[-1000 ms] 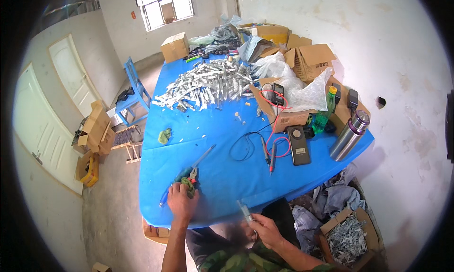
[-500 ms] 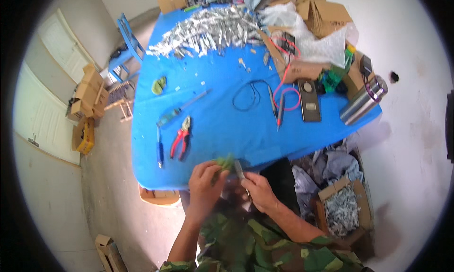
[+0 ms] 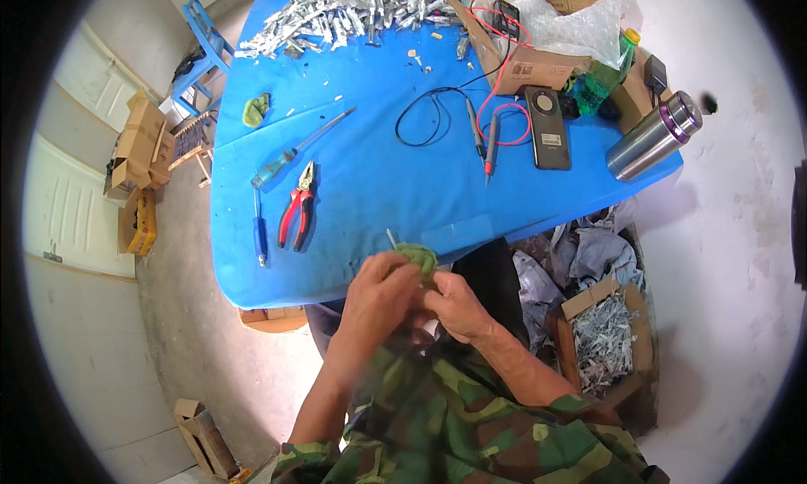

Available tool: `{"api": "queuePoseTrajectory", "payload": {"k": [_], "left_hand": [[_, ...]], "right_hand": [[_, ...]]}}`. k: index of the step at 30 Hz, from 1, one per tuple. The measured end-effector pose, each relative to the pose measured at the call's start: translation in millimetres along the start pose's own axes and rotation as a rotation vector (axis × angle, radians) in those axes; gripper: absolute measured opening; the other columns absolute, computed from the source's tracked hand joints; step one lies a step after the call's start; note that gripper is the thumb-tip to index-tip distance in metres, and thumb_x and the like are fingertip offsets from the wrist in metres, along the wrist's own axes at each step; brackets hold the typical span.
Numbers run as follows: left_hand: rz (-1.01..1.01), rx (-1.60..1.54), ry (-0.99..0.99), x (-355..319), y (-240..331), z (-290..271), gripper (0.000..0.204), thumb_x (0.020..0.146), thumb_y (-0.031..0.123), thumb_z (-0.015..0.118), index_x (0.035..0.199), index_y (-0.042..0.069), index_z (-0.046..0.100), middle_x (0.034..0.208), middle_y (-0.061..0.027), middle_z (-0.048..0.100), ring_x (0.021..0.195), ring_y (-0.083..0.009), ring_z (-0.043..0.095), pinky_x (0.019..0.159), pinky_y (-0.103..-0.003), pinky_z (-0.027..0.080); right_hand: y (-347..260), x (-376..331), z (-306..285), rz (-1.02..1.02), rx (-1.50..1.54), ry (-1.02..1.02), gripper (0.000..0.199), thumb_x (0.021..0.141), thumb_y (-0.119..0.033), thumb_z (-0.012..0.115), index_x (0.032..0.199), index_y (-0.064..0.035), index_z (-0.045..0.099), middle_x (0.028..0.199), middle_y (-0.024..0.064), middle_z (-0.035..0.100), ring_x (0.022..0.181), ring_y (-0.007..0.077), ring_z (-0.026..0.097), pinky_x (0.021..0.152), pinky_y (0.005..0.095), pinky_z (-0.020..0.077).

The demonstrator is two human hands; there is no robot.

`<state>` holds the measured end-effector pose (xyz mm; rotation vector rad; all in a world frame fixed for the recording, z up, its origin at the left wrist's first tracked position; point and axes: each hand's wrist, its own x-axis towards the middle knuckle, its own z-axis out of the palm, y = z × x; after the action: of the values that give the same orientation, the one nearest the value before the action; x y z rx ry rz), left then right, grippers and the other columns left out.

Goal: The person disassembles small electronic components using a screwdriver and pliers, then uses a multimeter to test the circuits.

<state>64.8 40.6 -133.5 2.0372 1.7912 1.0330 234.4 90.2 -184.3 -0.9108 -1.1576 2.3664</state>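
Both hands meet at the table's near edge around a crumpled green cloth (image 3: 418, 255). My left hand (image 3: 377, 303) is closed on the cloth, its fingers bent over it. A slim silver metal strip (image 3: 392, 238) pokes out beyond the left fingertips, its middle covered by cloth and fingers. Pressed close on the right, my right hand (image 3: 461, 310) has its fingers pinched together at the strip's near end, which is mostly hidden. Left of the hands lie red-handled pliers (image 3: 298, 206), a screwdriver with a clear teal handle (image 3: 276, 168) and a blue-handled screwdriver (image 3: 260, 238).
Silver metal pieces (image 3: 353, 13) heap at the table's far side. Another green cloth (image 3: 256, 111) lies far left. Test probes (image 3: 490, 148) with red and black leads, a dark phone (image 3: 548, 131) and a steel flask (image 3: 656, 137) occupy the right. Below stands a carton of silver scraps (image 3: 601, 341).
The silver strip, earlier in my right hand beside the cloth, now passes into the cloth. My hands have come together, and the head view has shifted, moving the table up in the picture.
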Motion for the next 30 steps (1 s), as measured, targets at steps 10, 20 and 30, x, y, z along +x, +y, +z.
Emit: {"api": "queuePoseTrajectory", "payload": {"k": [10,20,30], "left_hand": [[-0.182,0.005,0.265,25,-33,19,0.016,0.085,0.002,0.078,0.100,0.001,0.073,0.096,-0.0141,0.068,0.085,-0.0289,0.067,0.072,-0.036,0.053],[-0.165,-0.106,0.072,-9,6,9,0.015,0.086,-0.001,0.075,0.101,0.001,0.074,0.098,-0.0136,0.069,0.090,-0.0258,0.069,0.076,-0.034,0.054],[-0.012,0.259,0.163,20,-20,15,0.011,0.087,0.009,0.074,0.097,0.008,0.070,0.094,-0.0068,0.065,0.086,-0.0298,0.065,0.070,-0.042,0.053]], "right_hand": [[-5,-6,8,-0.029,0.145,0.012,0.028,0.106,-0.014,0.050,0.127,0.0039,0.058,0.122,0.0128,0.066,0.099,0.0172,0.068,0.068,0.0264,0.0562],[-1,-8,12,-0.036,0.024,0.100,0.025,0.107,-0.015,0.051,0.122,0.0028,0.061,0.101,0.0080,0.068,0.078,0.0131,0.067,0.060,0.0251,0.0547],[-2,-12,11,-0.038,-0.020,0.092,0.028,0.104,-0.007,0.045,0.124,0.0036,0.061,0.099,0.0069,0.070,0.066,0.0080,0.062,0.054,0.0221,0.0507]]}}
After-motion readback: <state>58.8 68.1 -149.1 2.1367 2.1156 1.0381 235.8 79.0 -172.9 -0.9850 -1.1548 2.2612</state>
